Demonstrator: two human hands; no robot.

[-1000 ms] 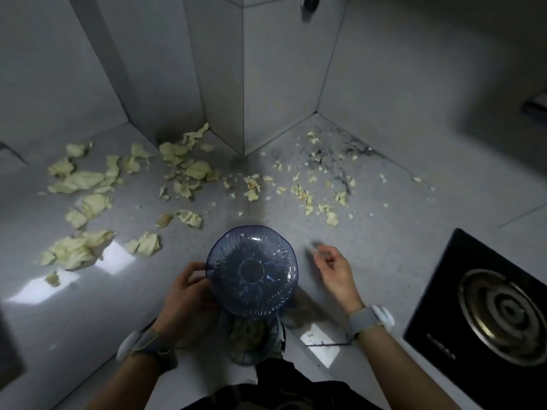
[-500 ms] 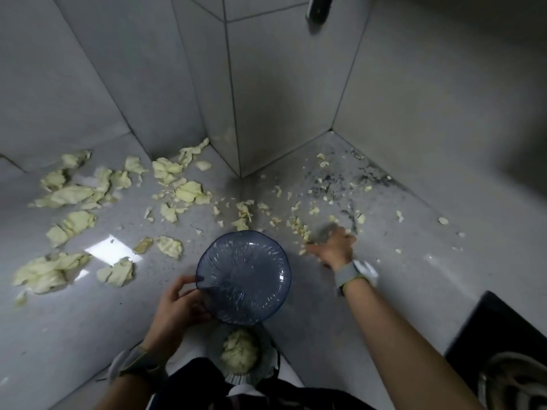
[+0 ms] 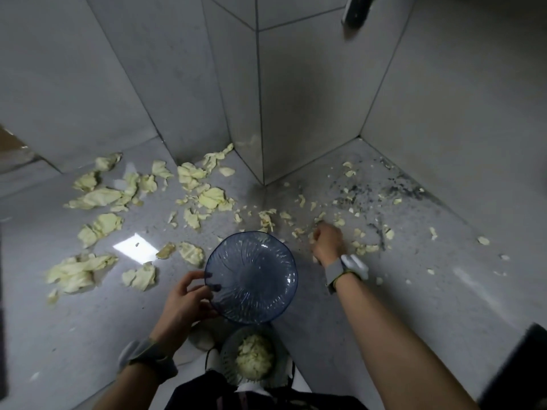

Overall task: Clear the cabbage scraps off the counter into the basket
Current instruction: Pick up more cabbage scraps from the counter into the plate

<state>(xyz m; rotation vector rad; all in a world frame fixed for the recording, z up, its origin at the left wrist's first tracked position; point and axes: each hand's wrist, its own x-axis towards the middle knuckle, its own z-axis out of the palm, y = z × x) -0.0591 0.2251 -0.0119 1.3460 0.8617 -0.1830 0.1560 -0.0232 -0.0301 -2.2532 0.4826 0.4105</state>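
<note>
Pale yellow-green cabbage scraps litter the grey counter (image 3: 444, 279): big leaf pieces (image 3: 97, 196) on the left, small bits (image 3: 362, 248) on the right. My right hand (image 3: 327, 242) lies knuckles-up among the small bits, its fingers curled onto them. My left hand (image 3: 183, 303) grips the left rim of a blue glass bowl (image 3: 251, 276), which hangs at the counter's front edge. Below the bowl, off the counter, stands a white basket (image 3: 226, 355) with a heap of cabbage inside.
A tiled wall column (image 3: 260, 113) juts out to the counter's middle, with walls behind both sides. Dark dirt specks (image 3: 393, 187) line the right back corner. A black stove corner (image 3: 524, 365) shows at the lower right.
My right hand has reached forward from beside the bowl into the small scraps and curled over them. The bowl has stayed in my left hand. The view has tilted upward.
</note>
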